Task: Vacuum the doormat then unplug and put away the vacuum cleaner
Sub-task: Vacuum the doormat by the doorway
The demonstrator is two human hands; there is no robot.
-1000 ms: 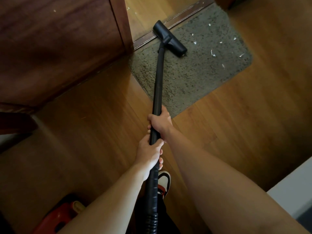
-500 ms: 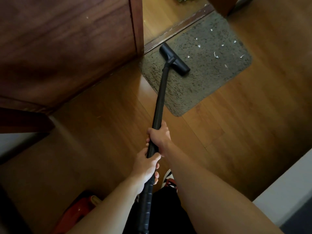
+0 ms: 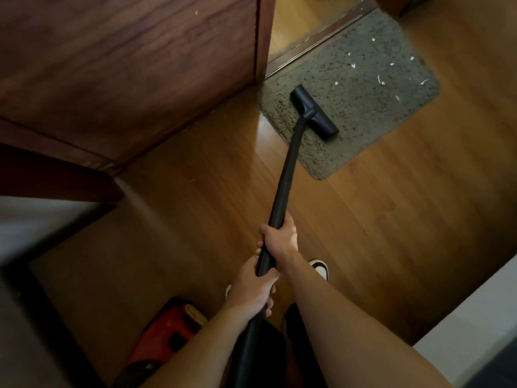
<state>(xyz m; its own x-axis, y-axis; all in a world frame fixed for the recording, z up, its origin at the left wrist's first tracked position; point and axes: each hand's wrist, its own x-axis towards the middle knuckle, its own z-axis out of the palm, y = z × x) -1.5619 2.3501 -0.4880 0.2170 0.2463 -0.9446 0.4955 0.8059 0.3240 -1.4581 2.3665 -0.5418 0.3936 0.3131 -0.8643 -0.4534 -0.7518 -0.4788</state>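
A grey speckled doormat (image 3: 363,88) lies on the wood floor in front of a door threshold, with several white scraps on its right half. The black vacuum head (image 3: 313,113) rests on the mat's near left part. A long black wand (image 3: 288,169) runs from it down to me. My right hand (image 3: 279,239) grips the wand higher up. My left hand (image 3: 251,287) grips it just below, where the hose starts. The red vacuum body (image 3: 165,334) sits on the floor at the lower left.
A dark wooden door (image 3: 126,65) stands to the left of the mat. The metal threshold strip (image 3: 316,37) borders the mat's far edge. My shoe (image 3: 319,268) shows beside my right forearm. A white surface (image 3: 470,326) fills the lower right corner.
The vacuum head has been pulled back from the threshold across the mat toward me, to the near left part. Both hands keep the same grip on the wand.
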